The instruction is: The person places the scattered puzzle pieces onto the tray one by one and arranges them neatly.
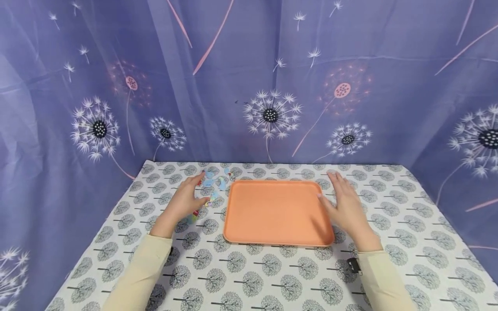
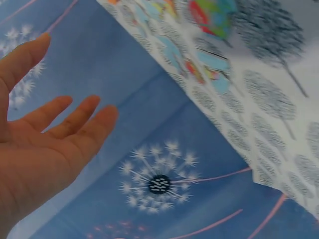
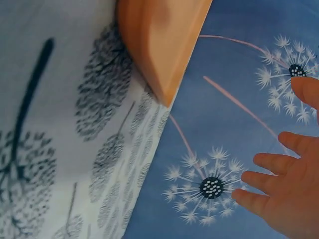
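Note:
An orange rectangular tray (image 1: 274,211) lies on the patterned tablecloth in the head view. My right hand (image 1: 346,209) hovers at the tray's right edge, thumb toward it and fingers spread. In the right wrist view that hand (image 3: 281,174) holds nothing, and a corner of the tray (image 3: 159,45) shows above. To the left, my left hand (image 1: 183,203) is held over several small colourful flat pieces (image 1: 221,183), partly hiding them. From the left wrist view, the left hand (image 2: 55,134) has its fingers extended and nothing in it; brightly printed pieces (image 2: 212,17) lie beyond.
A white tablecloth (image 1: 253,276) with grey tree prints covers the table. Behind it and at both sides hangs a blue-purple curtain (image 1: 233,108) with dandelion prints. A small black object (image 1: 354,265) sits at the right wrist.

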`<action>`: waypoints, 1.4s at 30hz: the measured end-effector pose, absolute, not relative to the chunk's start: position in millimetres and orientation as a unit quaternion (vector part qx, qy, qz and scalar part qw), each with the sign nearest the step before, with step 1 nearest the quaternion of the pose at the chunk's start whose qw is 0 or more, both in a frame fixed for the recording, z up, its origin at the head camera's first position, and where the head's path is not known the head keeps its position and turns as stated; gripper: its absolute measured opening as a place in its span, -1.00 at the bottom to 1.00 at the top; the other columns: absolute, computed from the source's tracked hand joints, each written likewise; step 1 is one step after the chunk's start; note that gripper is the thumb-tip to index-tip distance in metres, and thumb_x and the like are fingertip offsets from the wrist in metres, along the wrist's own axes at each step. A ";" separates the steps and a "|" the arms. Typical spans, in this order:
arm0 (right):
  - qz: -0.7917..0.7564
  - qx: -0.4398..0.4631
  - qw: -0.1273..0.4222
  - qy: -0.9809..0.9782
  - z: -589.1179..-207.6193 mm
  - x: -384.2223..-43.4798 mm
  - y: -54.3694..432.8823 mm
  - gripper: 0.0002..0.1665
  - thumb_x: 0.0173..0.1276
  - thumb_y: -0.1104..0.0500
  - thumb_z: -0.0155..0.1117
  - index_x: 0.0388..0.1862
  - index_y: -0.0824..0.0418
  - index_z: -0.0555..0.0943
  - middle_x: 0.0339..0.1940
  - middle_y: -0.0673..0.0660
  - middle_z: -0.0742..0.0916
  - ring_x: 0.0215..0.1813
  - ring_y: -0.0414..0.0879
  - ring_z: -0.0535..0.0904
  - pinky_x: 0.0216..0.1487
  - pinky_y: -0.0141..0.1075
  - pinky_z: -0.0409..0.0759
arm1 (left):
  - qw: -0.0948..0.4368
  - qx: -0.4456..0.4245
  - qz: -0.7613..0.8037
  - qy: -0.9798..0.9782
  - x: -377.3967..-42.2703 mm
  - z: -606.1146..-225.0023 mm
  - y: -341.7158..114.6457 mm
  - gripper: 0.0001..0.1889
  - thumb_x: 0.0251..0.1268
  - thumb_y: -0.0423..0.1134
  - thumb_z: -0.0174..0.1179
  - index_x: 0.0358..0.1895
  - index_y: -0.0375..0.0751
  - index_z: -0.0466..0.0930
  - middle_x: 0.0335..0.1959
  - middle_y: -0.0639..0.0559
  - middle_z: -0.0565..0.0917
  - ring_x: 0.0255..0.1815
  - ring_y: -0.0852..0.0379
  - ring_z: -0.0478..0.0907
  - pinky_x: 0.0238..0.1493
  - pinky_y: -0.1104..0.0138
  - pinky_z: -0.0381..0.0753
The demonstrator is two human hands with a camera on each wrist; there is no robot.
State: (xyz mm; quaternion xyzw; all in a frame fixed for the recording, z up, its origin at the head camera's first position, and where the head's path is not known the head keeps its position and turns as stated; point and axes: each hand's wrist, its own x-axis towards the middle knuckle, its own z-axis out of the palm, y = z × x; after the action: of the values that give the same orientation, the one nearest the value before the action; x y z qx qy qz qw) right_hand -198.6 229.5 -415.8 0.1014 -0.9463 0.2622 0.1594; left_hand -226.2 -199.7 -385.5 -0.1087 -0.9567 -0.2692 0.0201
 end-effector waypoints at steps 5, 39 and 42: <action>0.296 0.093 0.142 -0.940 -420.2 -198.9 235.8 -0.12 0.45 -0.07 0.12 0.57 0.13 -0.03 0.52 0.36 0.12 0.44 0.45 0.03 0.34 0.42 0.03 | -0.017 -0.088 -0.279 -0.956 -228.0 -392.7 -214.2 -0.22 0.21 -0.31 0.31 0.45 -0.35 0.13 0.25 -0.42 0.40 0.09 -0.32 0.46 -0.15 0.04 0.63; 0.580 0.039 -0.112 -0.806 -447.3 -231.4 266.5 -0.24 0.42 0.32 0.11 0.48 0.46 0.03 0.33 0.55 0.35 0.09 0.10 0.60 0.12 -0.22 0.64 | -0.176 0.058 -0.385 -0.904 -233.1 -428.4 -244.7 -0.44 0.11 -0.47 0.31 0.20 -0.54 0.38 -0.17 -0.32 0.55 -0.39 0.02 0.66 -0.25 0.19 0.74; 0.581 0.033 -0.125 -0.803 -449.2 -231.8 268.3 -0.23 0.39 0.33 0.15 0.47 0.49 0.06 0.32 0.55 0.36 0.11 0.10 0.59 0.13 -0.21 0.63 | -0.161 0.059 -0.378 -0.910 -232.5 -433.6 -243.5 -0.42 0.04 -0.47 0.35 0.21 -0.45 0.43 -0.23 -0.24 0.53 -0.37 0.04 0.60 -0.31 0.22 0.70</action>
State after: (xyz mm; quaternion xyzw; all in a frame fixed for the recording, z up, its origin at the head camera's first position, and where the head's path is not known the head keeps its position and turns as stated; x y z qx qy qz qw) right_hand -231.8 268.3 -449.2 0.0334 -0.8033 0.5812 -0.1253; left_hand -232.5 -243.5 -433.6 0.0587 -0.9098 -0.3779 -0.1611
